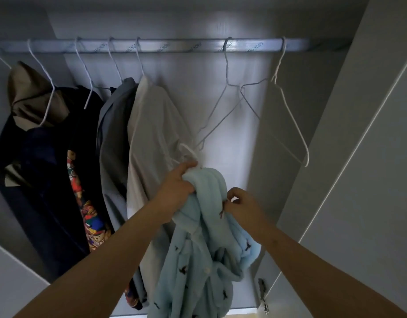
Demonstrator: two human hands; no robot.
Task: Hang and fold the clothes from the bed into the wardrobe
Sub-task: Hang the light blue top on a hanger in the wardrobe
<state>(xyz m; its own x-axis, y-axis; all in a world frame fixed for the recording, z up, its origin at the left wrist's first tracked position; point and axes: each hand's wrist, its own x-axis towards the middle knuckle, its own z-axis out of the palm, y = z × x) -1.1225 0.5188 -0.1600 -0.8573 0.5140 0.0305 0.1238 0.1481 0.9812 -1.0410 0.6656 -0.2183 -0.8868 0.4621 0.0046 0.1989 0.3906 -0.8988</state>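
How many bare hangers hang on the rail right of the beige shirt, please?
2: one hanger nearer the shirt, another beside the door; none appears hidden.

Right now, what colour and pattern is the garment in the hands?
Light blue garment with small dark motifs; head view.

**Inside a Home Wardrobe**

A household wardrobe (234, 106) stood open, its metal rail (175, 45) carrying wire hangers (292, 117) and a row of hung clothes (152, 134); a pale hinged door (358, 157) framed the right side.
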